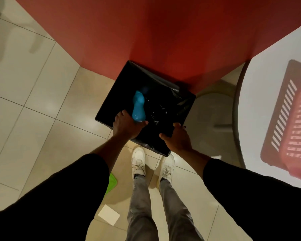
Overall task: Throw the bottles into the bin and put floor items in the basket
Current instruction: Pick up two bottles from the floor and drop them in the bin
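Fingers of my left hand (127,126) curl round a blue bottle (138,106) over the black-lined bin (125,80). My right hand (177,139) pinches the bin's near rim.

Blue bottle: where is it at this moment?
Head view, centre: the left hand grips the blue bottle over the black-lined bin, near its left rim.
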`<state>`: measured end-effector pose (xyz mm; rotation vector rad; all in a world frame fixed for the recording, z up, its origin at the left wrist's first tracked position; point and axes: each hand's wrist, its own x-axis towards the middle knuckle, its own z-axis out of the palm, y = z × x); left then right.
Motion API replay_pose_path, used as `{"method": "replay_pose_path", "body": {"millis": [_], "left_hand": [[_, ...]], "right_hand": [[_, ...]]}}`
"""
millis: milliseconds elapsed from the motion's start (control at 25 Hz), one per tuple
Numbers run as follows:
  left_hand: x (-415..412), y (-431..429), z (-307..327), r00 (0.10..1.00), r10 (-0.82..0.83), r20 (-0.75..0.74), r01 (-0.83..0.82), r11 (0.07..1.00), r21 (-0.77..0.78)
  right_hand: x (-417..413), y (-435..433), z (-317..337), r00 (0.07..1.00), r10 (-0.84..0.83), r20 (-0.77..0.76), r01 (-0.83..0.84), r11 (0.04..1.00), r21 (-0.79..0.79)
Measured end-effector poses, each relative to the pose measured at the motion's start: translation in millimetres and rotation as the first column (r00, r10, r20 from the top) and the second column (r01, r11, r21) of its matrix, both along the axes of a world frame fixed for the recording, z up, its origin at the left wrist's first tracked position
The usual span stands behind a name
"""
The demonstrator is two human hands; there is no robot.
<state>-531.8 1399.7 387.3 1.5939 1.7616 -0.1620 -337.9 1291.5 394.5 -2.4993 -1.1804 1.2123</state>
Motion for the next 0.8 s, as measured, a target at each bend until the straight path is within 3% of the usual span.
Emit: {"method": "replay_pose_path", "body": {"millis": [280,480,600,800], "left_hand": [[-44,-50,62,0.925,-0.378,-0.038,0.379,0.916,0.134],[-56,-68,121,0.791,-0.605,-0.089,0.609,0.766,0.204],[-56,-69,149,0.743,-0.658,-0.118,0.664,0.706,0.245],[-51,-69,186,0.596,-0.788,-0.158,0.801,0.566,0.196]], "right_hand": [[-6,-26,64,0.993,0.120,-0.013,-0.119,0.991,0.053],[-13,-42,134,0.958,0.265,0.106,-0.280,0.946,0.165],[-20,-57,164,0.934,0.281,0.222,-0.333,0.908,0.253],[-34,-84,202,0.955,0.227,0.189,-0.262,0.947,0.185]]}}
